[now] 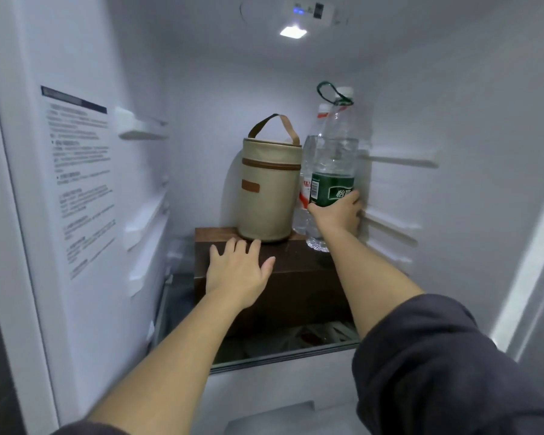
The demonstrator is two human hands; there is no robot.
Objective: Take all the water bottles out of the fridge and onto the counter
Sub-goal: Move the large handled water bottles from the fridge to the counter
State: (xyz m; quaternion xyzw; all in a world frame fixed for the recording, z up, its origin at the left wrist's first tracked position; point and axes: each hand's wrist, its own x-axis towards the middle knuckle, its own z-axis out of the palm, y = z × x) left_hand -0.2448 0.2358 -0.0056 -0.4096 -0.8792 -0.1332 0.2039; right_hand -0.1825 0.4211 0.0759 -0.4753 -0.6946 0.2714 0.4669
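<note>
I am looking into an open fridge. A tall clear water bottle with a green label (333, 164) and a green carry loop stands on a dark brown box (296, 277). My right hand (338, 215) is wrapped around its lower part. Behind it, mostly hidden, stands a second clear bottle with a red and white label (305, 186). My left hand (237, 271) rests flat on the box top with fingers spread, holding nothing.
A beige cylindrical bag with a brown handle (269, 186) stands on the box, touching the bottles' left side. The box sits on a glass shelf (283, 353). White rails line the right wall (396, 161) and left wall (142, 130). A printed sticker (79, 177) covers the left wall.
</note>
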